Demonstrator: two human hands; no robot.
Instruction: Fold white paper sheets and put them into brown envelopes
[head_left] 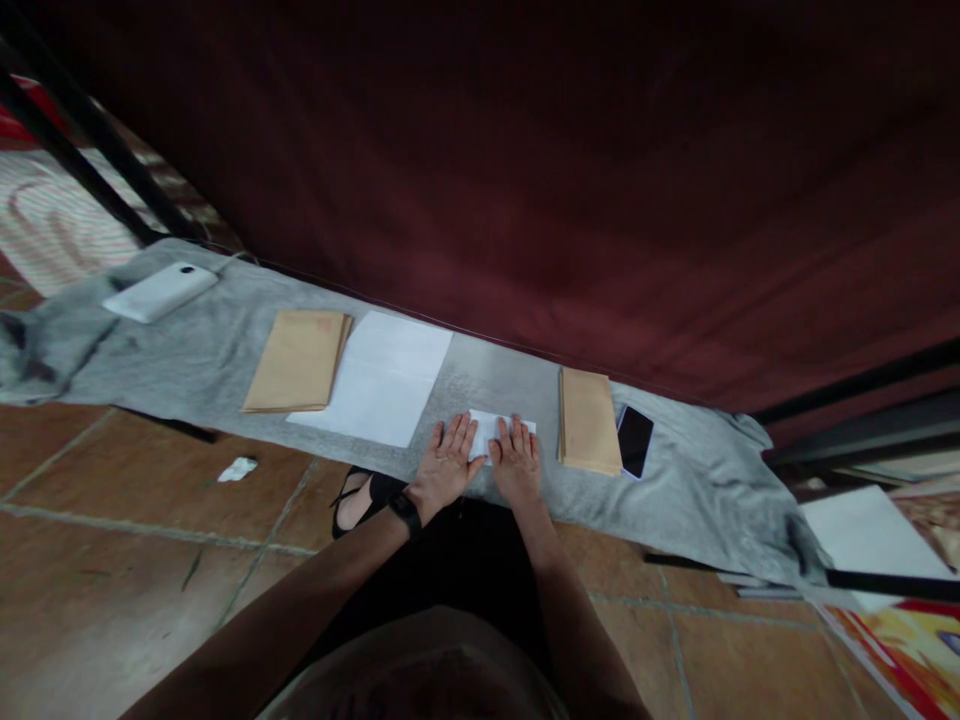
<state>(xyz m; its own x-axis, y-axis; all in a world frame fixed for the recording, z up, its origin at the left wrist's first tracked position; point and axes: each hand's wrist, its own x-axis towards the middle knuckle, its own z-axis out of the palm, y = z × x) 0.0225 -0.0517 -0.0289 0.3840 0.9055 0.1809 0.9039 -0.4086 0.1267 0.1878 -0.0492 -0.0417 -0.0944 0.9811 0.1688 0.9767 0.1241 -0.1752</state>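
Note:
My left hand (448, 462) lies flat with its fingers stretched, pressing on the left end of a small folded white paper (486, 430). On the paper's right part rests my right hand (516, 458), its fingers also out and flat. Both palms cover much of the paper, so its folds are mostly hidden. To the left are larger white sheets (394, 375), partly under a stack of brown envelopes (298, 362). Another stack of brown envelopes (589, 420) sits to the right of my right hand.
A grey cloth (495, 375) covers the narrow bench. A phone (635, 440) lies beside the right stack, and a white device (161, 292) with a cable is at the far left. A dark red curtain (525, 200) hangs behind. Crumpled white tissue (238, 469) lies on the tiled floor.

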